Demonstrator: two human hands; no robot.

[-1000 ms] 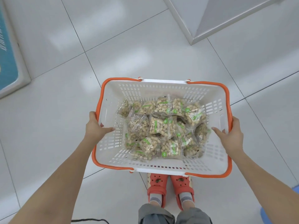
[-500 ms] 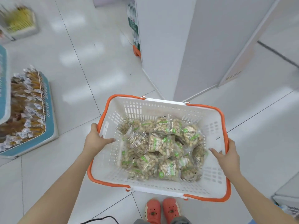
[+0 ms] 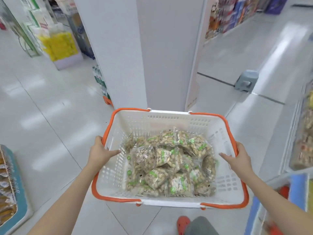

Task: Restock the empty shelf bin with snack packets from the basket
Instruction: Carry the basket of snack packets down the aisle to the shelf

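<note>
I carry a white plastic basket (image 3: 169, 119) with orange handles in front of me, above the floor. Inside lie several clear snack packets (image 3: 171, 165) of peanuts with green marks, heaped toward the middle and right. My left hand (image 3: 100, 152) grips the basket's left rim, thumb outside and fingers over the inner wall. My right hand (image 3: 237, 158) grips the right rim the same way. No empty shelf bin can be made out in this view.
A white pillar (image 3: 152, 53) stands straight ahead, just beyond the basket. A blue-edged display bin (image 3: 11, 187) of wrapped snacks is at the lower left. Bins of packets (image 3: 304, 133) line the right edge. A grey step stool (image 3: 246, 80) sits on the tiled floor at right.
My view has tilted up from the floor to the aisle, bringing the pillar, shelves and side bins into sight. Both hands keep the same hold on the basket.
</note>
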